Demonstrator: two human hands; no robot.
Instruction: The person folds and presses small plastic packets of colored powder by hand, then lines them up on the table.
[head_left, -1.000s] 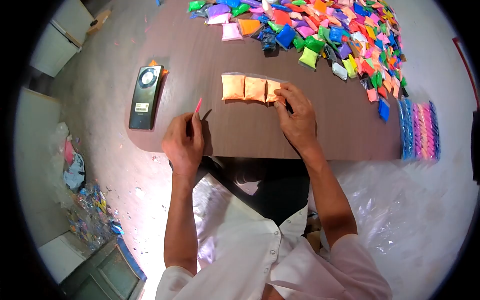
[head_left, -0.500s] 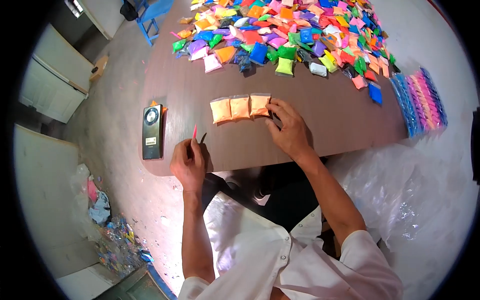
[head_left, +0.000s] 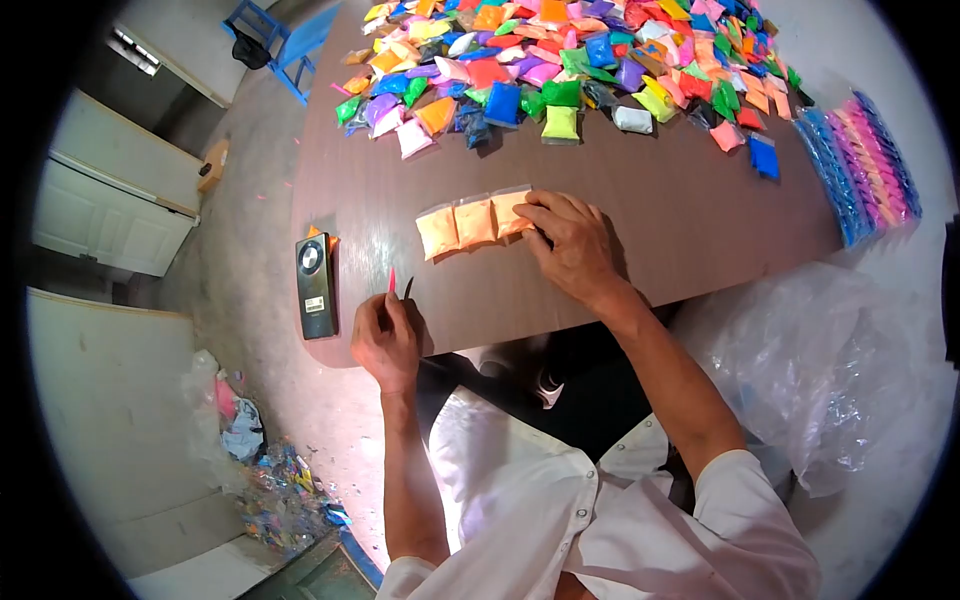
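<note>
A strip of three joined orange packets (head_left: 475,221) lies flat near the middle of the table. My right hand (head_left: 572,245) has its fingertips and thumb closed on the rightmost packet, covering part of it. Lower left, my left hand (head_left: 388,345) is closed in a pinch around a thin pink pointed tool (head_left: 393,280), whose tip sticks up past the fingers. The rest of the tool is hidden in the hand. A dark, narrow shape beside it looks like its shadow.
A large heap of colourful packets (head_left: 560,122) covers the table's far side. A black phone (head_left: 316,290) lies at the left edge. Bundled packet strips (head_left: 862,165) sit at the right. Clear plastic (head_left: 790,370) lies beside the table, with litter (head_left: 290,500) on the floor.
My right hand has moved slightly left, with its fingers now over the rightmost packet. The strip tilts a little more. The whole view has shifted slightly; my left hand keeps its pinch.
</note>
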